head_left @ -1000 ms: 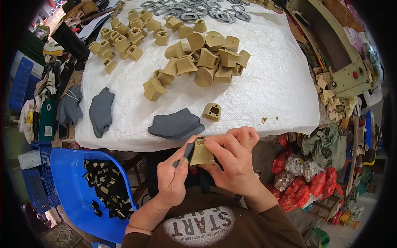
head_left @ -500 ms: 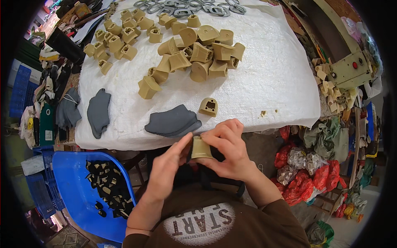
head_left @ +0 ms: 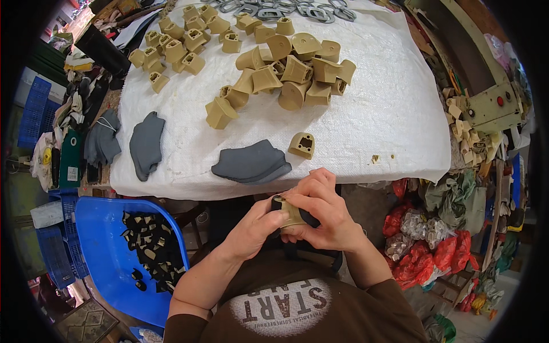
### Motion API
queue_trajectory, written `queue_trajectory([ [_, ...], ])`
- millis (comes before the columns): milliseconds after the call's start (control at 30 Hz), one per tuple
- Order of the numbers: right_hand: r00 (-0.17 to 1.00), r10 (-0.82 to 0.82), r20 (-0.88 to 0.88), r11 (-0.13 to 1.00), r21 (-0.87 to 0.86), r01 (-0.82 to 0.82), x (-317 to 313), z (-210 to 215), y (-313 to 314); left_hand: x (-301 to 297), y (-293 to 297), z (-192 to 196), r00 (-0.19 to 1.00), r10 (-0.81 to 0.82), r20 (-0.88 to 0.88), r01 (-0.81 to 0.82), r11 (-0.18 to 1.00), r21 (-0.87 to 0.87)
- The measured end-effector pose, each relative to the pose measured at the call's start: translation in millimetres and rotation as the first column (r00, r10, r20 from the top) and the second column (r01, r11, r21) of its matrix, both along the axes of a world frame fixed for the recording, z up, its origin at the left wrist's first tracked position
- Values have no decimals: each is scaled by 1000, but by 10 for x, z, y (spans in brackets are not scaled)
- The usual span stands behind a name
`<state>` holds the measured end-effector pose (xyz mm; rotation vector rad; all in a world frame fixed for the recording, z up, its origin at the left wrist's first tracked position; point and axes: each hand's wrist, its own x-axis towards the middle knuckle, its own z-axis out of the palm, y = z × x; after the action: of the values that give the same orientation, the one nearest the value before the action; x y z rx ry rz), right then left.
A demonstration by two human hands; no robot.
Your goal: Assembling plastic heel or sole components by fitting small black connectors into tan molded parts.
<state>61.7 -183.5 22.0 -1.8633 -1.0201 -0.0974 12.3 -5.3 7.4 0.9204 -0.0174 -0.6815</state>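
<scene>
In front of my body, just off the table's near edge, I hold a beige plastic shoe heel (head_left: pixel 293 216) with a dark, thin piece of covering wrapped around its sides. My right hand (head_left: pixel 327 212) grips it from the right, thumb below and fingers curled over the top. From the other side my left hand (head_left: pixel 254 230) closes in, its thumb pressed on the heel; its other fingers are partly hidden. A single loose heel (head_left: pixel 301 146), its hollow end with holes showing, sits on the table beyond my hands. Beside it lies a stack of dark grey cut pieces (head_left: pixel 251 163).
A white woven sheet (head_left: pixel 366 131) covers the table, bearing heaped beige heels (head_left: pixel 294 71), grey rings (head_left: pixel 274 10) and another grey stack (head_left: pixel 147 146). At the lower left stands a blue basin (head_left: pixel 106 274) of dark-covered heels. Red bags (head_left: pixel 414 260) lie at right.
My left hand has gone from fingers stretched along the heel to gripping it, thumb on its face. The heel has tilted and shifted slightly right. The whole view has moved a little.
</scene>
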Motion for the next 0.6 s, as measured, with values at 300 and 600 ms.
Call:
queue_trajectory([
  [300,995,-92,25,996,18,91,47,-30,-86,-208,28,-30,670,299,680,-604,752,265],
  [600,998,7,-55,1000,25,-6,-11,-44,-34,-65,-103,-12,298,120,947,-802,569,180],
])
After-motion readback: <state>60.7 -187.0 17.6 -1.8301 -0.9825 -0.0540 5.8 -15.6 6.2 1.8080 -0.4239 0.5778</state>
